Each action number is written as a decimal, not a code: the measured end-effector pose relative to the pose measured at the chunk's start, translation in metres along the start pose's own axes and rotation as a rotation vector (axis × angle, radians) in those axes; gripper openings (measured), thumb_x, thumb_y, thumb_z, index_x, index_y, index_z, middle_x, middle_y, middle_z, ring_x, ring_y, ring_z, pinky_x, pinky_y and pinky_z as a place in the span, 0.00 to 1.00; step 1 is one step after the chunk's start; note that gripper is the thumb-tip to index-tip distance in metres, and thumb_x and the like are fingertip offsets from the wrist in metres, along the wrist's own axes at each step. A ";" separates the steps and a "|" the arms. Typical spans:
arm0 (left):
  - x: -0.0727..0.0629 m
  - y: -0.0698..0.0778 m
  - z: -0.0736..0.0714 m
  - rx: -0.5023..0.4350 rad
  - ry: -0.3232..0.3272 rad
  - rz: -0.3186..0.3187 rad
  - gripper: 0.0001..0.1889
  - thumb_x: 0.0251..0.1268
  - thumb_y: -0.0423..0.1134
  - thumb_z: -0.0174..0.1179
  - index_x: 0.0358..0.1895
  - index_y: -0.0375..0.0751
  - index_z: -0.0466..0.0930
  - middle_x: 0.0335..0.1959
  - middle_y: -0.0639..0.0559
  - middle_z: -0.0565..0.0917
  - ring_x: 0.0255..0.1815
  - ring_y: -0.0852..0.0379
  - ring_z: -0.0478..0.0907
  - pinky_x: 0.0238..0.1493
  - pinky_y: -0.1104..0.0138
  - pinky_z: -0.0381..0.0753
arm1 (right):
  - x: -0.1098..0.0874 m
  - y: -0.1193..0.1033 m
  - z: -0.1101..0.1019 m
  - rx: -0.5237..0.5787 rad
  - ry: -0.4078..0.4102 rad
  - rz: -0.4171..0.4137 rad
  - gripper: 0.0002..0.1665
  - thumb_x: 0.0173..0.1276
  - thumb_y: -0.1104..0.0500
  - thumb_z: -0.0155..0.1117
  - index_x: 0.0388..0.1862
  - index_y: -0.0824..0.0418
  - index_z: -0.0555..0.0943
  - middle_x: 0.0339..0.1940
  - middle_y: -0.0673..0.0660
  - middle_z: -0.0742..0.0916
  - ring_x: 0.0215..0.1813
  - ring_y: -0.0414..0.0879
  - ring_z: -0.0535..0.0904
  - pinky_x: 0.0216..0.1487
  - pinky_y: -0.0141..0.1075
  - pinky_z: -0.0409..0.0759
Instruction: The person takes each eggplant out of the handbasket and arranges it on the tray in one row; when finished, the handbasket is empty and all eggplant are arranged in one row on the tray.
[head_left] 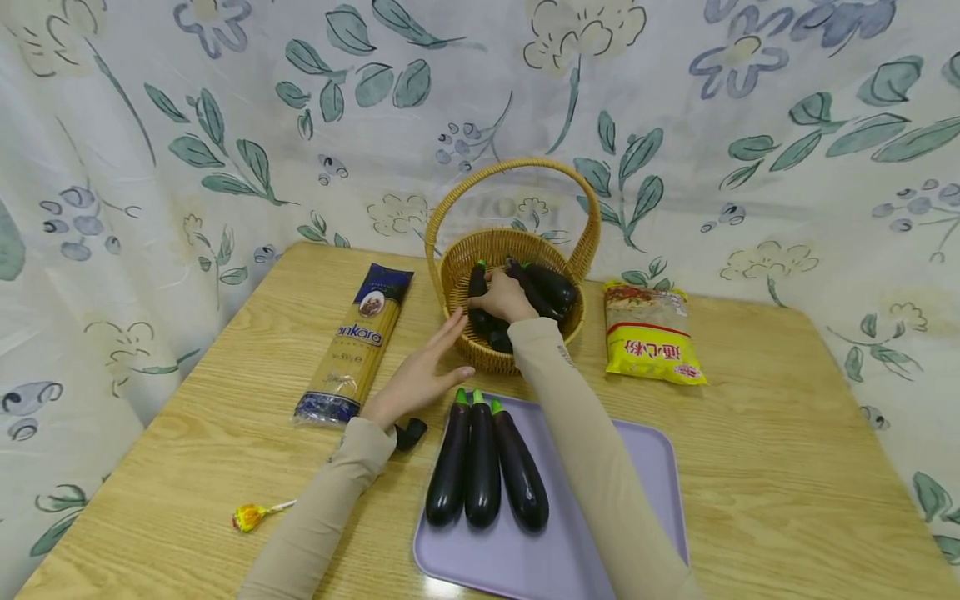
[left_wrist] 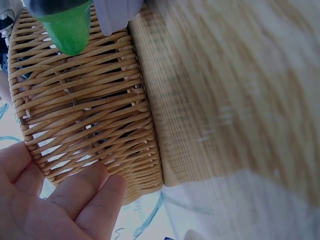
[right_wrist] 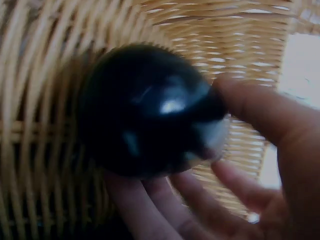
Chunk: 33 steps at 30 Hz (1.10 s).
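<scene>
My right hand (head_left: 506,298) reaches into the wicker basket (head_left: 491,360) and grips a dark, glossy eggplant (right_wrist: 150,110), thumb on one side and fingers curled on the other. Beside this hand, more eggplants (head_left: 551,287) lie in the basket, partly hidden by the hand and sleeve. At the basket's left side is my left hand (head_left: 423,375), its fingers fairly straight; in the left wrist view its fingertips (left_wrist: 87,180) touch the woven wall near the rim. Three eggplants (head_left: 482,467) with green stems lie side by side on a lilac tray (head_left: 645,467) in front of the basket.
A pack of spaghetti (head_left: 352,346) lies left of the basket. To its right is a yellow bag of pasta (head_left: 651,333). A lollipop (head_left: 251,517) lies at the front left of the wooden table (head_left: 780,450). A floral curtain (head_left: 480,108) hangs behind.
</scene>
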<state>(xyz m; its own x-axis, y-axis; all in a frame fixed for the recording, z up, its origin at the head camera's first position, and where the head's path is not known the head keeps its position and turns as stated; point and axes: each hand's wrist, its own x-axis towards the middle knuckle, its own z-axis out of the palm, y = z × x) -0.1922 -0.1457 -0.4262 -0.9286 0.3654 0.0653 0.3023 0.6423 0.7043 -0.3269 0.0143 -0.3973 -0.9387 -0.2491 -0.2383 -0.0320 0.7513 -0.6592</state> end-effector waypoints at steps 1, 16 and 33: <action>0.000 0.000 -0.001 -0.001 -0.003 0.001 0.41 0.69 0.52 0.56 0.79 0.51 0.44 0.81 0.60 0.39 0.78 0.41 0.51 0.71 0.39 0.59 | 0.001 0.000 0.001 -0.001 -0.023 -0.004 0.40 0.66 0.48 0.66 0.71 0.61 0.63 0.67 0.63 0.75 0.67 0.60 0.72 0.66 0.51 0.74; 0.000 0.002 -0.002 0.007 -0.003 -0.005 0.41 0.69 0.52 0.57 0.79 0.57 0.42 0.81 0.60 0.40 0.78 0.42 0.51 0.71 0.39 0.59 | 0.002 -0.005 0.000 0.061 0.025 -0.026 0.40 0.66 0.53 0.62 0.74 0.58 0.59 0.63 0.64 0.78 0.59 0.58 0.78 0.58 0.49 0.79; 0.000 0.000 0.001 0.023 0.003 -0.004 0.41 0.70 0.50 0.57 0.79 0.51 0.44 0.81 0.57 0.41 0.76 0.38 0.56 0.69 0.37 0.62 | -0.011 -0.010 -0.019 0.176 0.041 -0.047 0.41 0.69 0.49 0.60 0.75 0.58 0.56 0.65 0.63 0.76 0.61 0.56 0.76 0.62 0.50 0.76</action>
<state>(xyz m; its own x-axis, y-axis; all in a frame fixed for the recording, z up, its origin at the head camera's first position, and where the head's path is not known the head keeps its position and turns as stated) -0.1917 -0.1453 -0.4264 -0.9304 0.3608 0.0649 0.3035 0.6589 0.6883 -0.3227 0.0218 -0.3745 -0.9508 -0.2536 -0.1780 -0.0187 0.6202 -0.7842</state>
